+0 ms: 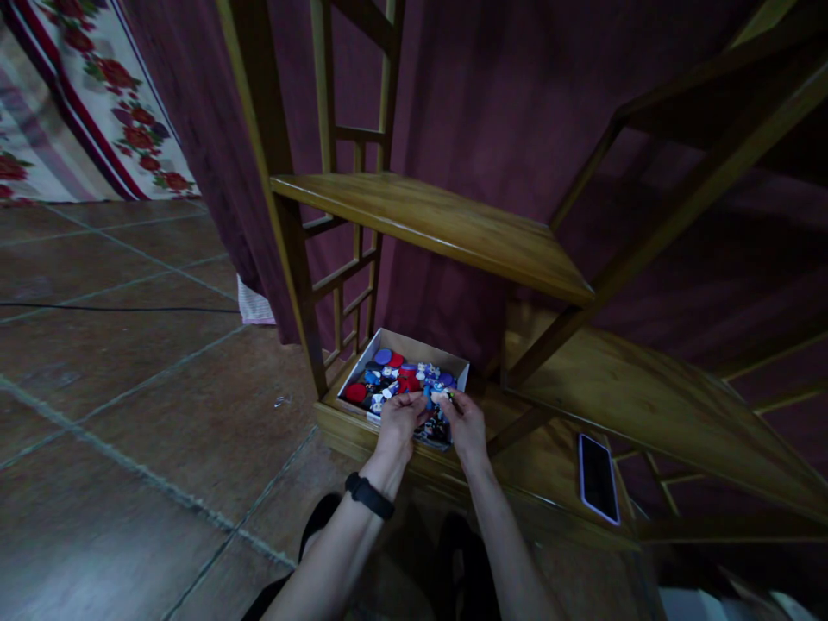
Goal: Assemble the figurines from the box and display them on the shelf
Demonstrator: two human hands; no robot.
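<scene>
Blue-and-pale small figure [429,397] between left hand [399,416] and right hand [468,424], over cardboard box [427,350] of other figures [407,379] on wooden shelf [534,466]; right fingers pinching pale end, left fingers at blue side, left grip can't tell

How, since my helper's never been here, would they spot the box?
Find the wooden shelves before the maroon curtain. At the low left end, both hands over its near side, sits the box. Unlike the flat phone to its right, it is open-topped and filled with small colourful pieces.
</scene>
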